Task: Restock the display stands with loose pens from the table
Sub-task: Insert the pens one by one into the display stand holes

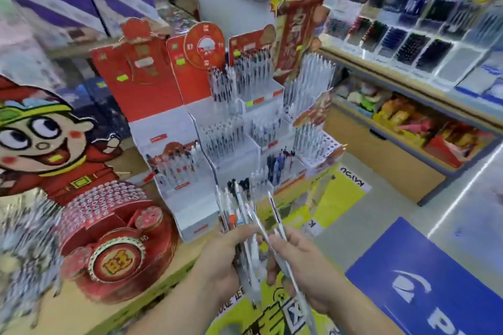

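Left hand (217, 261): we see its fingers curled round a bundle of loose pens (236, 212), whose ends fan upward.
Right hand (299, 261): thumb and fingers pinch a single pen (276, 212), which slants up just beside the bundle.
Display stands (163, 130): white tiers with red backboards stand on the table (68, 310) just beyond our hands, and many slots hold upright pens.
Left side: a round red stand (114, 239) sits below a cartoon cutout (40, 139).
Floor: we see a blue mat (424, 280) at lower right.

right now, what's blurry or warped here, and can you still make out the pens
Head view: soft and blocky throughout, worst at the left edge and the wall shelves; head view edges bend from the wide lens; the pen bundle in the left hand is recognisable, print unreadable.
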Demonstrator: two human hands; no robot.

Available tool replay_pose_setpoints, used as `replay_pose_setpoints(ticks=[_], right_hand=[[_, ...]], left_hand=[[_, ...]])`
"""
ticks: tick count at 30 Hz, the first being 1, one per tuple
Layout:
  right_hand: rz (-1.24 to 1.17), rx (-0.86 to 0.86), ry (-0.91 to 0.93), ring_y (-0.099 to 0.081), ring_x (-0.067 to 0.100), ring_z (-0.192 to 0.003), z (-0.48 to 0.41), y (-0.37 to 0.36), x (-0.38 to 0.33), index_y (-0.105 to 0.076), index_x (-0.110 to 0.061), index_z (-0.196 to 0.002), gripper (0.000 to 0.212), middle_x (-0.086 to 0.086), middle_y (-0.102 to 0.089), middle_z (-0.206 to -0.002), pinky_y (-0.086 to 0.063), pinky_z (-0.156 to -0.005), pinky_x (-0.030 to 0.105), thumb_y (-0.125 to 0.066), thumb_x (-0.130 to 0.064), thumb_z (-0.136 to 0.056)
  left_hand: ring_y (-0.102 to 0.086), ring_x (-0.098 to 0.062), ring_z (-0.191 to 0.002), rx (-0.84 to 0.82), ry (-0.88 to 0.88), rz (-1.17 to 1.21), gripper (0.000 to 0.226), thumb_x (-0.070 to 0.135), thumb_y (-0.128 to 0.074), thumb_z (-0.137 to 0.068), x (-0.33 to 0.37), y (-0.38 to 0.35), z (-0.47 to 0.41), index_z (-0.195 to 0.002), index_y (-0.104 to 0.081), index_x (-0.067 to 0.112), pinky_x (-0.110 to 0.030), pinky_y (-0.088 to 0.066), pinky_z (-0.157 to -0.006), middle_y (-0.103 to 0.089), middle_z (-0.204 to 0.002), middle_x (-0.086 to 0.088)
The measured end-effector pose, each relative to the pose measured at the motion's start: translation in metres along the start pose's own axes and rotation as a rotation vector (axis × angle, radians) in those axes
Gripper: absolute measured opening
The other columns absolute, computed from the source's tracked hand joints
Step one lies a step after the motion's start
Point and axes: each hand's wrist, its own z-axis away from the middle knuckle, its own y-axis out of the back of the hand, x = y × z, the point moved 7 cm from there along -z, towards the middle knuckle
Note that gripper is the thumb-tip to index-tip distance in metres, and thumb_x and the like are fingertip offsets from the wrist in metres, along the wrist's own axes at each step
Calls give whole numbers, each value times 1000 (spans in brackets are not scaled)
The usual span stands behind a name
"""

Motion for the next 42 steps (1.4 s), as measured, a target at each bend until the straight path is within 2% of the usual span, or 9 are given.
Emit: replay_pose_setpoints(ticks=[11, 15, 19, 23, 26, 30, 33, 37, 42], right_hand=[[43, 165, 3, -57, 24, -53, -84, 80, -52, -70, -28, -100, 23, 10, -48, -75, -35, -38, 27, -49, -28, -109], [-5, 272, -36, -44, 18, -45, -106, 130, -61, -61, -9, -113, 21, 5, -48, -67, -33, -40, 27, -47, -26, -109], [-161, 200, -51, -33, 16, -46, -130, 170, -67, -61, -8, -123, 29, 2, -43, -63, -27, -42, 25, -49, -30, -108], [-289, 97, -72, -26, 15, -44, -163, 219, -72, -58, -7, -130, 40, 5, -38, -64, -19, -42, 22, -58, -35, -100], [-312, 25, -111, -29, 15, -42, -185, 259, -70, -49, -4, -137, 56, 6, -39, -65, -22, -41, 19, -65, -36, -94], [-311, -55, -140, -33, 16, -48, -200, 306, -80, -67, -19, -112, 29, 6, -42, -67, -26, -41, 23, -67, -38, -91], [-357, -68, -206, -37, 14, -50, -213, 335, -83, -63, -19, -121, 25, 3, -45, -67, -29, -38, 22, -58, -34, -102], [-302, -103, -232, -38, 11, -50, -227, 348, -90, -65, -16, -121, 25, 1, -49, -69, -23, -39, 19, -55, -31, -104], [-203, -82, -242, -41, 14, -52, -235, 347, -92, -65, -5, -121, 26, 4, -49, -71, -26, -38, 21, -47, -13, -105]], left_hand=[[-54, -20, -46, 5, -113, -58, 21, 6, -76, -84, 50, -61, -119, -95, -59, 5, -31, -42, -54, -53, -56, -7], [-60, -24, -52, -15, -116, -37, 27, 7, -76, -86, 61, -92, -154, -108, -63, -1, -35, -50, -54, -57, -69, -15], [-54, -22, -39, -10, -107, -40, 13, 5, -72, -88, 60, -121, -176, -90, -61, -1, -28, -44, -42, -55, -54, -12], [-50, -26, -45, 15, -120, -53, 40, 18, -83, -73, 49, -153, -198, -96, -59, -5, -36, -41, -51, -53, -62, -18], [-48, -27, -43, 106, -128, -43, 29, 16, -79, -83, 38, -177, -212, -86, -58, -4, -38, -42, -52, -50, -58, -17], [-44, -26, -36, 198, -127, 4, 34, 12, -72, -86, 25, -208, -218, -60, -56, 0, -30, -40, -41, -48, -45, -16], [-47, -24, -39, 295, -125, 35, 34, 11, -70, -90, 16, -218, -221, -59, -61, 2, -30, -42, -43, -52, -49, -13], [-50, -27, -50, 360, -106, 63, 22, 16, -75, -89, 3, -220, -226, -84, -67, -4, -38, -41, -59, -58, -59, -13], [-51, -24, -43, 367, -115, 70, 27, 11, -76, -87, 1, -228, -234, -105, -66, -8, -35, -39, -55, -57, -54, -11]])
